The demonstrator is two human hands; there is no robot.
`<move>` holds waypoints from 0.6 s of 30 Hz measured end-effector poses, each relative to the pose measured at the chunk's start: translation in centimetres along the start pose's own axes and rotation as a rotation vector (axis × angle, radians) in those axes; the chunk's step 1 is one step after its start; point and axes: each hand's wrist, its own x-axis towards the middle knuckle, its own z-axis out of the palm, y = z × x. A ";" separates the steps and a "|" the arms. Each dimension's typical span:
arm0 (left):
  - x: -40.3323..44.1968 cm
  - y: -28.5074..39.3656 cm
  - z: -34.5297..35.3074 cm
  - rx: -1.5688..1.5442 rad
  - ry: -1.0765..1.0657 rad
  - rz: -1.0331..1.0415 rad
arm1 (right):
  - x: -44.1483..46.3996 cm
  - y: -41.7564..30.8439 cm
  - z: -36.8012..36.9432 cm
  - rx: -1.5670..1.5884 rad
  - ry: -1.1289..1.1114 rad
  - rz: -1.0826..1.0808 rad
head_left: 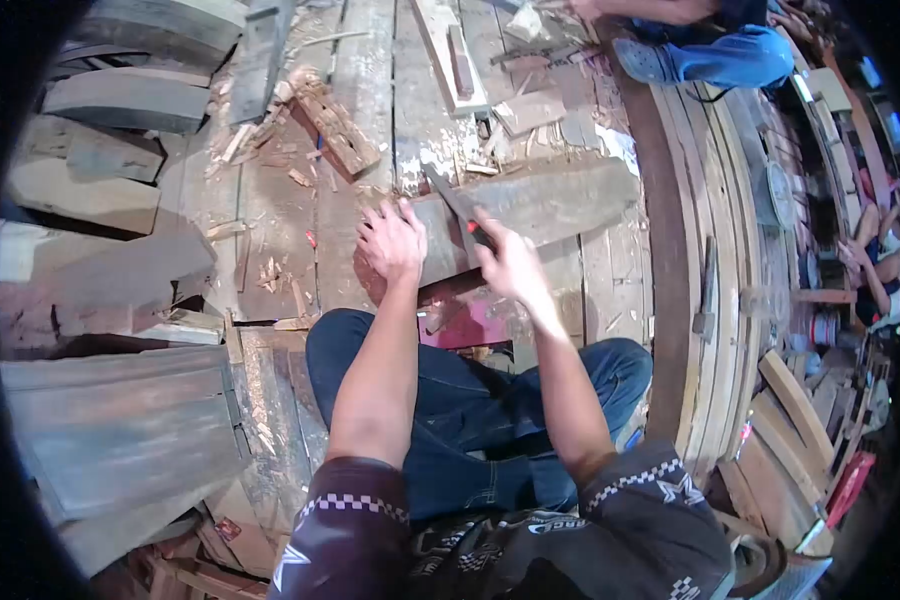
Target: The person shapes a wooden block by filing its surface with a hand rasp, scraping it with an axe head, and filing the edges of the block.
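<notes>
A thick wooden board lies across the plank floor in front of my crossed legs. My left hand rests over the board's left end, palm down with the fingers stretched out. Closed around the dark handle of what looks like a handsaw, my right hand is just above the board's near edge. A bit of red shows by the grip. The long grey blade of the handsaw crosses the board and points away from me to the left. Its teeth are too small to make out.
Wood chips and a rough wood block lie beyond my left hand. Stacked timber lines the left side; long planks run along the right. Another person's blue-clad leg is at the top right. A pink object lies near my knees.
</notes>
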 end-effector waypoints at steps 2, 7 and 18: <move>-0.2 0.1 -0.7 -0.014 -0.040 -0.009 | -2.6 0.2 -3.0 0.130 0.005 0.045; -0.3 0.0 -1.3 -0.057 -0.166 -0.003 | -6.6 5.8 -6.9 0.343 0.047 0.181; 5.5 -0.1 -2.9 0.085 -0.510 0.413 | -7.0 11.9 -7.2 0.603 0.356 0.278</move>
